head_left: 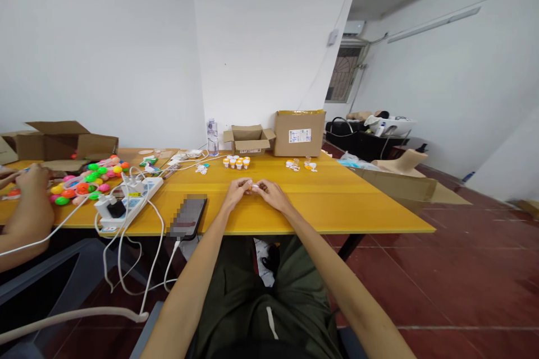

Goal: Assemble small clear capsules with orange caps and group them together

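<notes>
My left hand (237,193) and my right hand (273,194) meet above the front middle of the yellow table (320,207). Both have their fingers closed on a small white-and-orange piece (254,187), mostly covered by the fingertips, so its exact kind is unclear. Beyond my left hand stands a cluster of small white-and-orange cups (236,163). Loose white and green bits (202,169) lie to their left. Farther right are small white pieces (292,165), a clear little cup (308,160) and white-and-orange pieces (311,167).
A small open carton (249,146), a larger closed box (299,134) and a bottle (213,137) line the back. A phone (191,217) and a cabled power strip (132,205) lie left. Another person's arm (31,207) is near colourful balls (99,174).
</notes>
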